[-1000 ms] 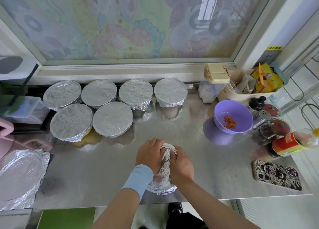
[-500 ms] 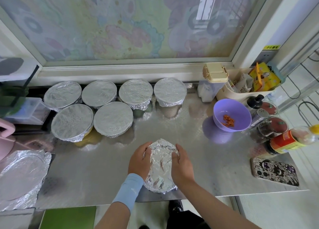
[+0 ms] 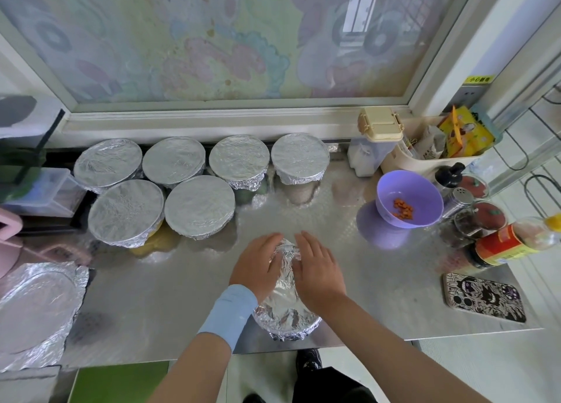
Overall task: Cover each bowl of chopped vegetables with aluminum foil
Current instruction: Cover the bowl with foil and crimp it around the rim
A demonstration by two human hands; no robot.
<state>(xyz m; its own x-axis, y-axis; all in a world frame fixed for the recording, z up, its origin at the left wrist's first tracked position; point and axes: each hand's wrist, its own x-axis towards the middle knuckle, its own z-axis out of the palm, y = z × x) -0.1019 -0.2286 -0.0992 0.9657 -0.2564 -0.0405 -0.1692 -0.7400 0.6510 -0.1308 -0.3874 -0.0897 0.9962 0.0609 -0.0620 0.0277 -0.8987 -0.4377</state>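
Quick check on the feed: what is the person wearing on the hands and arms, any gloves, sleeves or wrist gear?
No gloves: the left hand and right hand are both bare, and no rings or watch show. A wide, light blue wristband of soft-looking fabric wraps the left wrist. Both forearms are uncovered as far as the frame shows, with no sleeves in view.

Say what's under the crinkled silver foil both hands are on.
The left hand and right hand press the crinkled silver aluminium foil over a round rim near the front edge of the steel counter. The bowl itself and its contents are hidden by foil.
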